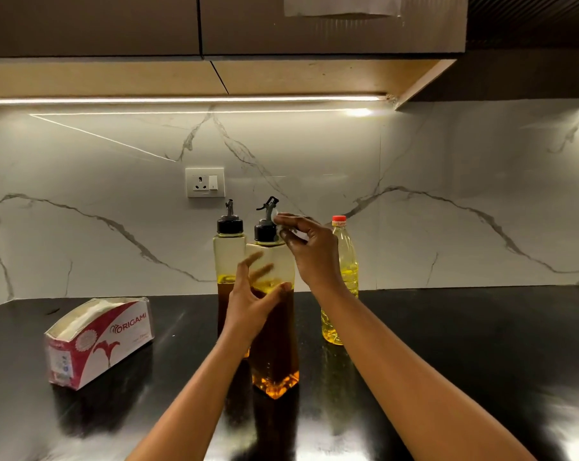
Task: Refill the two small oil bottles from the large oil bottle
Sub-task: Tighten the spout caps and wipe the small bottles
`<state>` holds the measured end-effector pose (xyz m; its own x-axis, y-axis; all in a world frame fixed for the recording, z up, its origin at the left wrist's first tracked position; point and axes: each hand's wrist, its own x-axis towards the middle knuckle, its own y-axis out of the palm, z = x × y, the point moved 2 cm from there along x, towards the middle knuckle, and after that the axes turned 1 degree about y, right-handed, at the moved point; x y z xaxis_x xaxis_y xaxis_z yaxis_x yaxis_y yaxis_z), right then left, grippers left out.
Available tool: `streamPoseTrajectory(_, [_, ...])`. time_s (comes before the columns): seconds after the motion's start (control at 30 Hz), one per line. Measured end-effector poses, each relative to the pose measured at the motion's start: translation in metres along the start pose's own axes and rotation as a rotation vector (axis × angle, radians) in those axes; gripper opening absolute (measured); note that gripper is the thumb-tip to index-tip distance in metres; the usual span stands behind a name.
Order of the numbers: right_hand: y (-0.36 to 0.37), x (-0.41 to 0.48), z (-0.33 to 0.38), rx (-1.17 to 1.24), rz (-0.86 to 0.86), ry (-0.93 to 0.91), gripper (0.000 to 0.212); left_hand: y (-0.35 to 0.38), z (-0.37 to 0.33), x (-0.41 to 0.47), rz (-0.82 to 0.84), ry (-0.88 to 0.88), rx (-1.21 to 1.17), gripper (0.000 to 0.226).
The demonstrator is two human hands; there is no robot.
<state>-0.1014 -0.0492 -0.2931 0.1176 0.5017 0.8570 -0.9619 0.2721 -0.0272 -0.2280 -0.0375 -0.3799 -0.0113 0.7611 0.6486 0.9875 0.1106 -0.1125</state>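
Two small square oil bottles with black spout caps stand on the black counter. My left hand (253, 302) grips the body of the nearer small bottle (275, 347), which is roughly two-thirds full of oil. My right hand (309, 249) pinches a bit of white tissue against that bottle's black cap and spout (266, 224). The second small bottle (226, 257) stands just behind and to the left, partly hidden by my left hand. The large oil bottle (343, 281), clear with yellow oil and a red cap, stands upright to the right, behind my right wrist.
An open red and white tissue box (98, 341) lies on the counter (464, 344) at the left. A wall socket (205, 183) sits on the marble backsplash above the bottles. Cabinets with a light strip hang overhead.
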Motion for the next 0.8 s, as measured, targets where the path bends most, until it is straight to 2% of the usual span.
streamPoseTrajectory(0.07, [-0.001,0.007,-0.002,0.051,0.045,0.092,0.026,-0.006,0.002,0.004,0.083,-0.044,-0.106,0.075])
streamPoseTrajectory(0.17, [-0.001,0.021,-0.005,0.152,0.201,0.285,0.030,-0.015,0.002,0.007,0.142,-0.086,-0.196,0.084])
streamPoseTrajectory(0.23, [-0.001,0.024,-0.006,0.184,0.223,0.302,0.031,-0.018,0.004,0.007,0.150,-0.100,-0.195,0.089])
streamPoseTrajectory(0.3, [-0.002,0.017,-0.004,0.175,0.155,0.240,0.029,-0.019,0.007,0.004,0.129,-0.112,-0.214,0.091])
streamPoseTrajectory(0.47, [0.000,-0.007,-0.003,-0.040,-0.009,-0.165,0.026,-0.016,0.011,0.000,0.118,-0.125,-0.291,0.091])
streamPoseTrajectory(0.53, [0.003,-0.007,-0.005,-0.059,-0.025,-0.198,0.026,-0.016,0.013,0.000,0.127,-0.134,-0.320,0.093])
streamPoseTrajectory(0.7, [0.005,0.003,-0.019,0.188,0.071,0.143,0.030,-0.019,0.016,0.001,0.161,-0.175,-0.407,0.100])
streamPoseTrajectory(0.73, [0.005,0.005,-0.020,0.220,0.096,0.187,0.030,-0.020,0.017,0.001,0.170,-0.180,-0.426,0.100])
streamPoseTrajectory(0.8, [0.003,0.005,-0.018,0.178,0.099,0.157,0.030,-0.021,0.018,0.001,0.178,-0.191,-0.463,0.100])
